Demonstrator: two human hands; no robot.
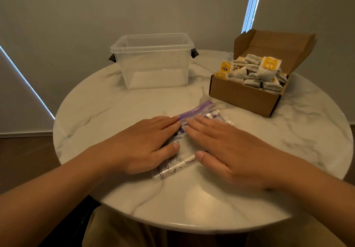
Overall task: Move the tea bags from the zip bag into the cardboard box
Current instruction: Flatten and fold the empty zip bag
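Head view: yellow tag (224, 67) reads "TEA" in the cardboard box (244, 97).

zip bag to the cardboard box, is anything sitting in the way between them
Nothing visible. Only bare table lies between the zip bag and the cardboard box, whose lid is folded back. The clear plastic bin stands left of the box, off that path. The left hand and right hand lie flat on the bag.
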